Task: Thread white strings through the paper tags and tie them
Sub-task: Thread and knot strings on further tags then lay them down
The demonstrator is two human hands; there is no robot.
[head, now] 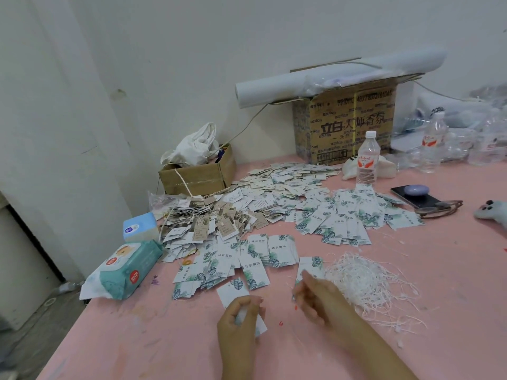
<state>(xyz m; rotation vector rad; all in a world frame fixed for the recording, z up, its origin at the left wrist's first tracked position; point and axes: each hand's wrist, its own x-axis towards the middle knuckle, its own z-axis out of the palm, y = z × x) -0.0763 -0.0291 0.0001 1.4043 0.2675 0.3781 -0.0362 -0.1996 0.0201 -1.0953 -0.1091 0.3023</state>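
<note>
- Gripping a tag [233, 293], the left hand [240, 315] at lower centre has its fingers curled round the lower half; the upper half sticks out above the knuckles.
- Right hand [319, 297], just right of it, has its fingers bent inward. It is blurred, so I cannot tell if they pinch a string or nothing.
- Risk: a limp string end could miss the tag's hole or fray, since thin cord bends easily. The hole itself is not visible.
- Risk: the left grip covers much of the tag and could crease it or hide the hole.
- Risk: pulling one from the strings [365, 281] could drag a whole clump, as they lie matted.
- The tag sits inside the left fingers, apart from the right fingertips, with a gap between the hands.
- The strings lie just right of and above the right hand; touching it or not, cannot tell.
- Loose tags [255, 259] are spread just above both hands, and strung tags [203, 223] are heaped further up left.
- All of it is on a pink table [452, 311], with a wipes pack [126, 270] at the left edge and a bottle [367, 157] at upper right.
</note>
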